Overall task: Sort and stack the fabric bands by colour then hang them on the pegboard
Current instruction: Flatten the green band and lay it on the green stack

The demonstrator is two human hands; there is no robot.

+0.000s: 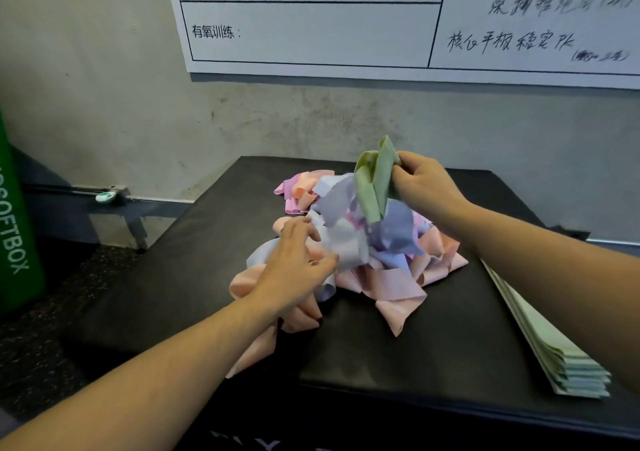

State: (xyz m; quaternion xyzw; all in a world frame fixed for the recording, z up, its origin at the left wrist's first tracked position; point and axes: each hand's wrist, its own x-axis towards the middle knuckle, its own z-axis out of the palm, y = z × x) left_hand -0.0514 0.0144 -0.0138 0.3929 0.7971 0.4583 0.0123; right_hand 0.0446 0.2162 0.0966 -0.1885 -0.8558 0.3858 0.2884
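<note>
My right hand (424, 182) pinches a green band (375, 180) between thumb and fingers, lifted above the pile (360, 242) of pink, lilac and blue bands on the black box (214, 235); its lower end hangs down to the heap; my left hand (298, 263) lies on the pile's near left side, fingers spread and loosely bent, pressing the fabric, gripping nothing; a flat green stack (554, 343) lies at the box's right edge, apart from the pile; a whiteboard (311, 31) hangs on the wall behind.

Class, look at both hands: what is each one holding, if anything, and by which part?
The right hand pinches a pale green fabric band near its upper fold. The left hand rests with spread fingers on the mixed pile of fabric bands, holding nothing.
</note>
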